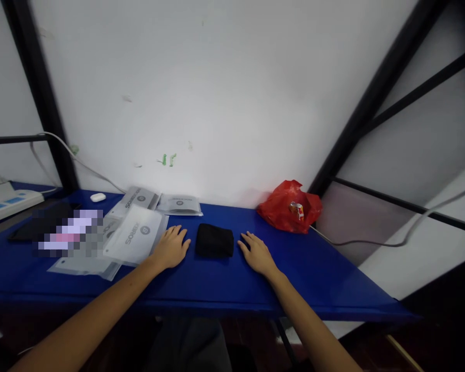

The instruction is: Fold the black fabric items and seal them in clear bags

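A small folded black cloth (214, 241) lies on the blue table (321, 279) between my two hands. My left hand (171, 248) rests flat on the table just left of the cloth, fingers stretched out, holding nothing. My right hand (257, 253) lies flat just right of the cloth, fingers apart and empty. Neither hand touches the cloth.
Several clear plastic bags with printed labels (134, 233) are spread left of my left hand. A red plastic bag (289, 211) sits at the back right by the wall. A white earbud case (98, 197), a power strip (8, 202) and a dark flat object (34, 222) lie far left. Black frame bars and a cable (391, 240) stand at the right.
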Demonstrator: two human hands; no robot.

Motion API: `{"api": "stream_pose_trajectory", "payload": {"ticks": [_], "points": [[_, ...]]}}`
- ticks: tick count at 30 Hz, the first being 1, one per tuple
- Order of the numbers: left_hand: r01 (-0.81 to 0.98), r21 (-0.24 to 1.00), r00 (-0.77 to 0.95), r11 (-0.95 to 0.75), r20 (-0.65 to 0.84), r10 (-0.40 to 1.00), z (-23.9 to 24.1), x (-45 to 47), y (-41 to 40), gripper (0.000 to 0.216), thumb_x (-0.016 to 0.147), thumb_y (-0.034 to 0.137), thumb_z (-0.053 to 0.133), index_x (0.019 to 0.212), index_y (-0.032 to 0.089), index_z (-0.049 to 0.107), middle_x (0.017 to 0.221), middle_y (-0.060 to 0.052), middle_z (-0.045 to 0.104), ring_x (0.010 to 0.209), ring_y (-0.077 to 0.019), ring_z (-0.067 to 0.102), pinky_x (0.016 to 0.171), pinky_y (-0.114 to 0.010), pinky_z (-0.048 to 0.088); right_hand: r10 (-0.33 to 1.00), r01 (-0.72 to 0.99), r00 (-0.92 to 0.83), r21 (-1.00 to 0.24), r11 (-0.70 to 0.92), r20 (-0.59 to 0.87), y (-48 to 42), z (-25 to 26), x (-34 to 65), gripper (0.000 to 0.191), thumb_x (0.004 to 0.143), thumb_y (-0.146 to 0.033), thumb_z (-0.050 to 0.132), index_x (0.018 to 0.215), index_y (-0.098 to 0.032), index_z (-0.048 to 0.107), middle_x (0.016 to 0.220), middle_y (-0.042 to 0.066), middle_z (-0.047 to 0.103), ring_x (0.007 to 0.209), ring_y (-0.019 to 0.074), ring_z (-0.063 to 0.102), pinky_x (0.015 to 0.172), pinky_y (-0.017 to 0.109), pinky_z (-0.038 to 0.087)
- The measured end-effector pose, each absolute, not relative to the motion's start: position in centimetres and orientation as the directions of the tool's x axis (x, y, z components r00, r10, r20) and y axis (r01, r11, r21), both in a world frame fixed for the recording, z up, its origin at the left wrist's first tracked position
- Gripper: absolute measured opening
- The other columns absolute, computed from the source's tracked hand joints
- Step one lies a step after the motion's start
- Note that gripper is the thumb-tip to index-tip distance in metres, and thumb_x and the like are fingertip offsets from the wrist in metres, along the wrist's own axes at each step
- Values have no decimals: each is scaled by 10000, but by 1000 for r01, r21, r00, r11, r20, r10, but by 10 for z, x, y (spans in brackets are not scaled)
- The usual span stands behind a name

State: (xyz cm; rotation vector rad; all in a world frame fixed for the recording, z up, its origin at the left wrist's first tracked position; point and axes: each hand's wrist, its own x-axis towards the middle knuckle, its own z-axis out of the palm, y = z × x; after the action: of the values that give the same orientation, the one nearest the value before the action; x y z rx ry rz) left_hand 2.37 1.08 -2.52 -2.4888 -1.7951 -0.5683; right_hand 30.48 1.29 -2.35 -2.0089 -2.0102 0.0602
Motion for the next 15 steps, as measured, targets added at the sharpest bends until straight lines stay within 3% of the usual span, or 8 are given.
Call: {"api": "stream_pose_trajectory", "payload": {"ticks": [15], "points": [[918,206,257,-338,340,905,-27,22,9,432,927,321,355,1267,105,513,1353,-157,495,1271,-284,413,1045,-424,331,980,969,47,-247,2,195,9,-21,298,477,921,-356,409,1319,-106,492,1426,150,419,1345,261,344,1106,420,251]]}}
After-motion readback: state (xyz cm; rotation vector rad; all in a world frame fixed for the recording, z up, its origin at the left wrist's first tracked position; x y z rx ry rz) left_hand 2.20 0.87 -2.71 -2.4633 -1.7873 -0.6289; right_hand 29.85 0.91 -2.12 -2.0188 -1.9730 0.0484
